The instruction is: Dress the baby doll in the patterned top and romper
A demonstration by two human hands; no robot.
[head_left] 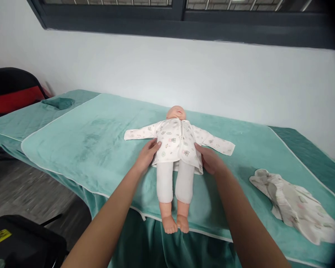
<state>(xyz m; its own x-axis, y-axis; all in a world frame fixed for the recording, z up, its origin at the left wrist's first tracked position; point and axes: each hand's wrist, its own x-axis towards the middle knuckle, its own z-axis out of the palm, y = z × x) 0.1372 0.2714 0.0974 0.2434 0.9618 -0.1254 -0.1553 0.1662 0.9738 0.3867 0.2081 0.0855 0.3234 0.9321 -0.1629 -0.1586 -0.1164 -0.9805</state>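
Note:
A baby doll (178,111) lies on its back on the green covered bed, its head toward the wall and its bare feet at the near edge. It wears a white printed baby jacket (170,143), sleeves stretched out to both sides, and white legs show below the hem. My left hand (147,155) grips the doll's side at the waist, thumb on the jacket. On the opposite side my right hand (211,159) holds the waist likewise, thumb over the jacket front. The fingertips of both hands are partly hidden beside or under the doll.
A crumpled printed cloth (296,204) lies on the bed cover (95,137) to the right. At far left stands a black and red chair (13,93). A black item with a yellow label (25,242) is at lower left. The white wall (156,70) runs behind the bed.

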